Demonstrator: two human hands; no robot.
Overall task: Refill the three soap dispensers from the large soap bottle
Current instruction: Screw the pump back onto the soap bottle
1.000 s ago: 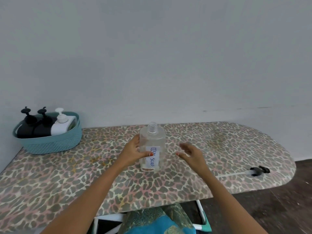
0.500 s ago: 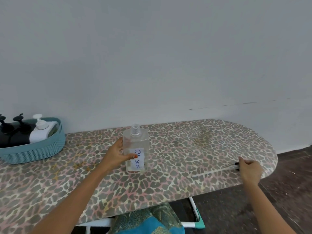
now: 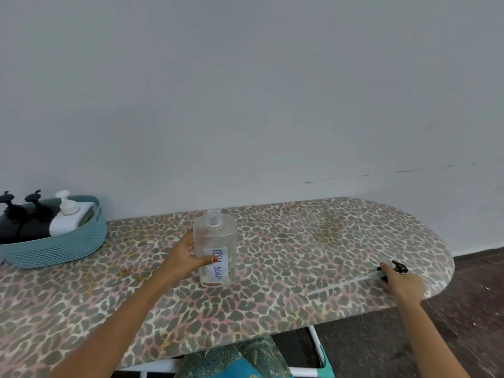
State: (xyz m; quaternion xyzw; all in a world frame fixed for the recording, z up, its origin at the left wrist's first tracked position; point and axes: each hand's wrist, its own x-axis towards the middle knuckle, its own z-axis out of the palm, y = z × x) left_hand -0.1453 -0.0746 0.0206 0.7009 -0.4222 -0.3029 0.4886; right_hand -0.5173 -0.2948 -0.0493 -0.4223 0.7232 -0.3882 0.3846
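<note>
On the board (image 3: 300,241), left hand (image 3: 182,258) grips bottle (image 3: 218,238)

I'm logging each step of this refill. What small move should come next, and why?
Probably the right hand lifts the pump head off the board. It already holds the head, the tube lies flat, and the left hand steadies the uncapped soap bottle.

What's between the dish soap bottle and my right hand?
Only the clear tube of the pump that the right hand grips, lying flat toward the bottle; otherwise bare board, in the head view.
</note>
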